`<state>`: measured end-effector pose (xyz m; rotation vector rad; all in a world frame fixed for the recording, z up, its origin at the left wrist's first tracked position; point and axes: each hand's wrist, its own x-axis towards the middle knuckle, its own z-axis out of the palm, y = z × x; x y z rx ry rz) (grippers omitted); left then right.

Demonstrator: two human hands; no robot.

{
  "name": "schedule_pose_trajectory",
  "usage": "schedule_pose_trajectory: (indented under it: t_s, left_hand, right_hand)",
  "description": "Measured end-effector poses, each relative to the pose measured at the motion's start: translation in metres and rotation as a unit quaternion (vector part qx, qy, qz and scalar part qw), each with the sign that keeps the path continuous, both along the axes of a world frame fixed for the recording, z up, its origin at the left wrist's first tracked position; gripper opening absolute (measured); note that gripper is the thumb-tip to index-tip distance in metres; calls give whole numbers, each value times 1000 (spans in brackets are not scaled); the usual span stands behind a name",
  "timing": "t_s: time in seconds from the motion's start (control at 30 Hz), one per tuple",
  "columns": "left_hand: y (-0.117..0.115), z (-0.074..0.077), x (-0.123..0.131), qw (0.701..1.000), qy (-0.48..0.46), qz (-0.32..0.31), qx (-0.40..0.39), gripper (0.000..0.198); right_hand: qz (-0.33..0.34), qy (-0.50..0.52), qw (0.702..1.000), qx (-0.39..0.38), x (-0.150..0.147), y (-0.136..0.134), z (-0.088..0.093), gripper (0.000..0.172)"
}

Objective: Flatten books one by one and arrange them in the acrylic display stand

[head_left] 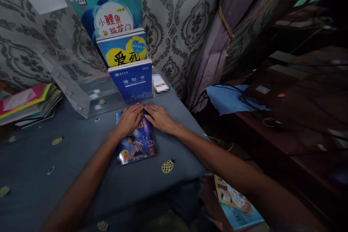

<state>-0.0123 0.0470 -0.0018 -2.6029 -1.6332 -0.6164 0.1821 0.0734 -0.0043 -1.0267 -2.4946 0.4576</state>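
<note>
A dark blue and purple book [138,143] with a cartoon girl on its cover lies flat on the cloth-covered table. My left hand [131,116] rests on its upper left part, fingers stretched out. At the upper right corner, my right hand [160,117] lies with fingers extended, their tips close to those of the left. Both palms face down, and the hands hide the book's top edge. Just behind stands a blue booklet [133,81] marked 2022, in front of a yellow-and-blue book [122,49] and a teal book [108,11] in a clear acrylic rack [78,98].
Stacked books and papers [29,103] lie at the left. Beyond the table's right edge are a tied curtain [212,54], a blue sheet [228,98] and dark furniture [293,134] with cables. A colourful book [239,206] sits lower right, below table level.
</note>
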Motion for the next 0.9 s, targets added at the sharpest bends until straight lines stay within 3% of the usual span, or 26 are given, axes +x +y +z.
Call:
schedule_pose_trajectory:
  t_s: [0.27, 0.7, 0.9]
  left_hand:
    - [-6, 5, -1, 997, -8, -55, 50, 34]
    - [-12, 1, -1, 999, -8, -51, 19, 39]
    - [-28, 4, -1, 996, -15, -79, 24, 37]
  right_hand:
    - [10, 12, 1000, 3, 6, -13, -1, 44]
    - [19, 21, 1000, 6, 9, -18, -3, 44]
    - [26, 25, 999, 0, 16, -30, -2, 41]
